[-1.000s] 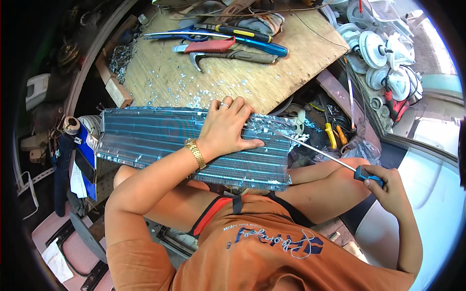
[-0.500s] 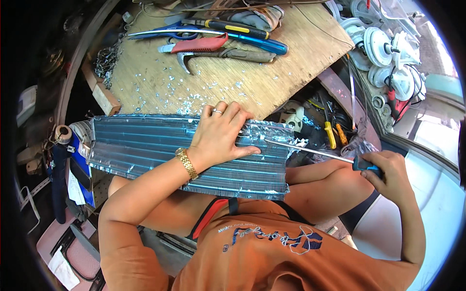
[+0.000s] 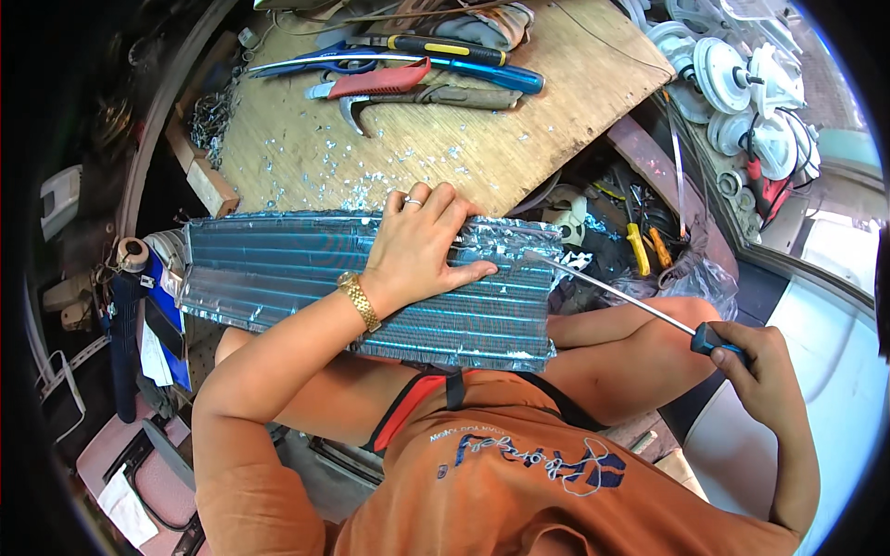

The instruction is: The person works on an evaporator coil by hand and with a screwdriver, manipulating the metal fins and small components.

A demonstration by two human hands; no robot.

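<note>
A long finned metal coil (image 3: pixel 278 271), bluish grey with tubes running lengthwise, rests across my thighs and against the board's near edge. My left hand (image 3: pixel 419 243) presses on its right half, fingers bent over the far edge and thumb along the face; the fingertips are partly hidden. In my right hand (image 3: pixel 762 371) is a long screwdriver (image 3: pixel 640 301), gripped by its dark blue handle. Its thin shaft slants up to the left, and the tip meets the coil near the torn, crumpled fins at the right end.
On the plywood board (image 3: pixel 519 167) lie metal flakes, a red-handled knife (image 3: pixel 380 82), a hooked tool (image 3: pixel 436 96), a blue screwdriver (image 3: pixel 491 76) and blue scissors (image 3: pixel 338 57). Yellow-handled pliers (image 3: pixel 638 250) lie beyond the coil's right end. White plastic gear housings (image 3: pixel 723 79) fill the far right.
My right hand has moved down and slightly right with the screwdriver, whose tip has shifted right along the coil. My left hand keeps its place on the coil.
</note>
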